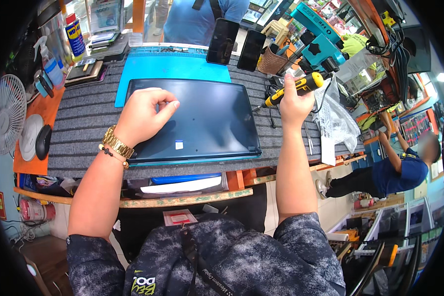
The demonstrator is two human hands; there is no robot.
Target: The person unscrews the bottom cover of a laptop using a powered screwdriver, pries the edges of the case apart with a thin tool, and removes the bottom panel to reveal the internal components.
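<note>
In the head view, a closed dark laptop (207,123) lies on the counter (84,130), which has a grey ribbed covering, and partly over a turquoise mat (177,69). The left hand (148,111) is over the laptop's left part, fingers curled inward; whether they hold anything cannot be told. The right hand's (297,104) fingers are clamped on a yellow-and-black screwdriver (309,84) near the laptop's right edge. A white fan (9,114) stands at left; a person in dark blue (399,172) is at right, beyond the counter's end.

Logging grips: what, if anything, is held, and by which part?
Right hand: yellow-and-black screwdriver, by its handle. Left hand, over the upturned laptop: nothing visible.
</note>
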